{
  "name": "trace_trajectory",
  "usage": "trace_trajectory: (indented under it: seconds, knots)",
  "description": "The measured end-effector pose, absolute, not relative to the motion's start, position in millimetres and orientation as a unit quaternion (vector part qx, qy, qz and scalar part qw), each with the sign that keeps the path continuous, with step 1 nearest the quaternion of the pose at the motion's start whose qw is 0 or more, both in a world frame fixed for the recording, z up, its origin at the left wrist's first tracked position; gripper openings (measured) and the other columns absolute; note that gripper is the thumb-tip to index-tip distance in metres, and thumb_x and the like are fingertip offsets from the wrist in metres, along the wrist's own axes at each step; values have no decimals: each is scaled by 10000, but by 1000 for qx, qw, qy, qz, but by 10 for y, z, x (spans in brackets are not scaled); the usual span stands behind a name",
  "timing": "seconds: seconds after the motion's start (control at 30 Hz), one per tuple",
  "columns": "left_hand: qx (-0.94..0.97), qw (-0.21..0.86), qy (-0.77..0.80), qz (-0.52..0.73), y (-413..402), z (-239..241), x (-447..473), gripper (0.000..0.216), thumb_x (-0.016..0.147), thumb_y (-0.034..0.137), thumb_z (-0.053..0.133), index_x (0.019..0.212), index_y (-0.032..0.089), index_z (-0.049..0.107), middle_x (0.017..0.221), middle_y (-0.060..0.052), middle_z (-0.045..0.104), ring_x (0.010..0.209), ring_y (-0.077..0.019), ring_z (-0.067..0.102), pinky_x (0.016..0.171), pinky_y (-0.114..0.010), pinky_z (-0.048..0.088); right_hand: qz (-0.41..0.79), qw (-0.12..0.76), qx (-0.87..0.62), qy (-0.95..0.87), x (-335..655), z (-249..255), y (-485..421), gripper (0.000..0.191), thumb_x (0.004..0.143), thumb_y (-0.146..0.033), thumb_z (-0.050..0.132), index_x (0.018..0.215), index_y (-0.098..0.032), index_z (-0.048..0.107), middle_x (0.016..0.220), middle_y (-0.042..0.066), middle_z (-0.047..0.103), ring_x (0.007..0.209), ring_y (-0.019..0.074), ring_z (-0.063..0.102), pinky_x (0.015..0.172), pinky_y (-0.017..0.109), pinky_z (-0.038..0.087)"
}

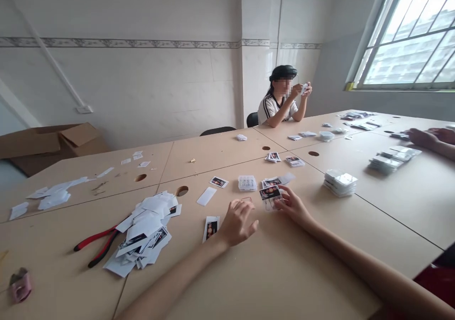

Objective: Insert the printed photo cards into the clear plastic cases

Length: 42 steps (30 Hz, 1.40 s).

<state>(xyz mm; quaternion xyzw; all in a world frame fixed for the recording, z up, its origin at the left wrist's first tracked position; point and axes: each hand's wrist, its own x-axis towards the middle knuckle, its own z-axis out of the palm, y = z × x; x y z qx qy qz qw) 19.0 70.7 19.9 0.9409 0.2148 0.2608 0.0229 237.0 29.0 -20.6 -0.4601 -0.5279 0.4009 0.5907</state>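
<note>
Head: pliers (pixel 95 237) partly under card pile (pixel 149 220)

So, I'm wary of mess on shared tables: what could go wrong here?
The left hand might shift the printed card lying beside its wrist. The loose heap of cards seems to cover the front of the pliers, so pulling them could scatter it. The stack of clear cases looks uneven; a knock might topple it.
</note>
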Motion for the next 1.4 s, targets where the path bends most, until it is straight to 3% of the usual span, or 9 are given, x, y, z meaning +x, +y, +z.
trace_trajectory:
  seconds: [0.57,0.77,0.93,1.17,1.3,1.4]
  knots:
    - [953,23,150,262,662,119,257,213,761,177,422,973,185,433,950,-31,591,898,-151,536,929,-392,294,328,623,-501,-503,2572,-160,407,419,697,-324,562,1043,-246,337,889,13,515,693,128,581,632,312,488]
    - [952,33,150,266,657,105,256,205,761,175,427,964,190,443,942,-29,592,928,-149,529,937,-390,279,319,558,-542,-541,2638,-173,385,393,687,-311,562,1026,-234,379,870,12,534,626,118,566,559,284,480]
    - [952,39,149,265,634,100,255,172,765,191,419,933,191,456,933,-31,593,908,-150,526,938,-385,278,280,519,-582,-560,2642,-197,351,375,680,-301,560,1020,-228,419,831,17,563,651,137,537,599,298,459]
    - [953,42,165,250,595,108,262,145,776,228,400,897,186,466,891,-30,595,880,-144,524,924,-363,289,187,416,-640,-619,2635,-190,302,356,720,-321,511,1059,-227,457,956,59,569,604,141,529,593,311,456]
    - [957,43,165,236,584,100,267,158,786,233,390,915,178,463,883,-28,593,886,-140,521,934,-353,277,140,377,-649,-646,2610,-225,275,417,734,-405,492,1109,-233,435,1050,86,528,796,204,545,711,366,443]
    - [958,38,164,233,582,91,265,169,790,237,385,926,172,462,892,-33,591,896,-143,520,946,-357,267,79,339,-646,-679,2524,-246,247,633,642,-485,573,1190,-246,365,1154,97,462,1061,278,414,857,421,355]
